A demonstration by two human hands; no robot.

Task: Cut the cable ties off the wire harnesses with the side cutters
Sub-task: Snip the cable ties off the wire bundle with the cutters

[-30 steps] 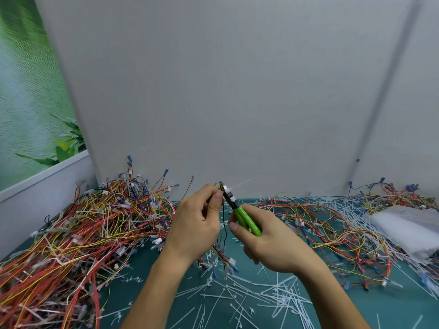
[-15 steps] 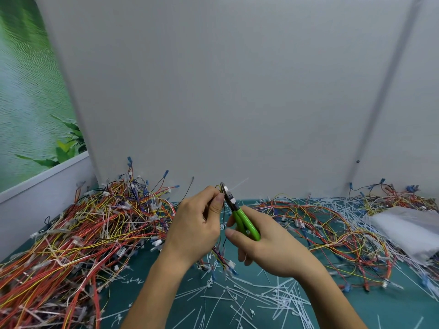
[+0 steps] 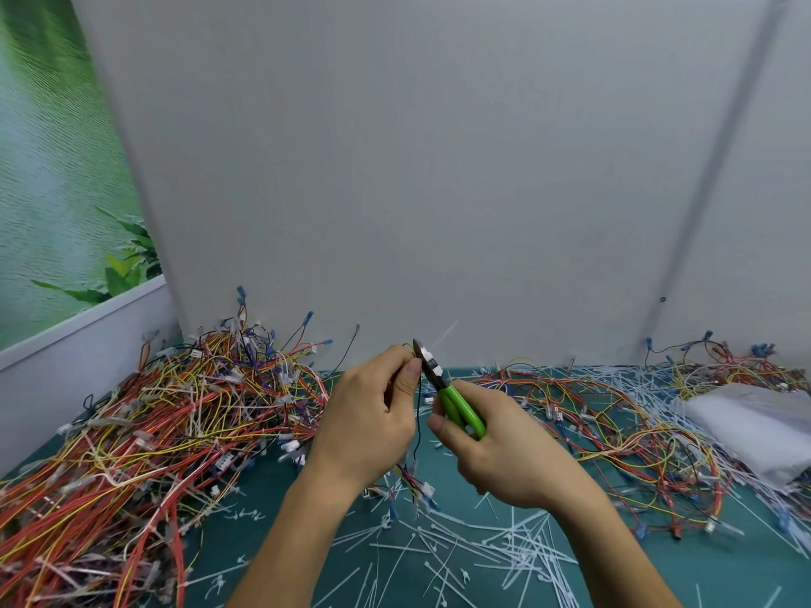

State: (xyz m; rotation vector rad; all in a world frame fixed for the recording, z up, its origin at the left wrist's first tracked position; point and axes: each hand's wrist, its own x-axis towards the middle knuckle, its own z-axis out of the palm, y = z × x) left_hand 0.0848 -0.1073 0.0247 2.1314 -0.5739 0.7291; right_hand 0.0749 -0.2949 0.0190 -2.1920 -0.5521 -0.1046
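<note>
Little change is seen over the last second. The side cutters (image 3: pixel 461 408) are kept with the nose at the same spot, right against the left thumb; only a slight shift of the right hand (image 3: pixel 496 445) is noted. The white tail of the cable tie (image 3: pixel 444 334) is still seen sticking up past the blades, so the cut is judged not yet finished.

The fingers of the left hand (image 3: pixel 368 414) are pinched on the top of one wire harness (image 3: pixel 412 480), held up above the table (image 3: pixel 746 577), with its wires hanging down between both hands. The right fingers are wrapped round the green handles. Whether the blades are closed cannot be told.

Compared with the earlier frame, the big uncut pile (image 3: pixel 175 423) at left, the loose harnesses (image 3: pixel 592 414) at right and the cut ties (image 3: pixel 461 550) scattered in front are unchanged. Much of the job is judged still outstanding.
</note>
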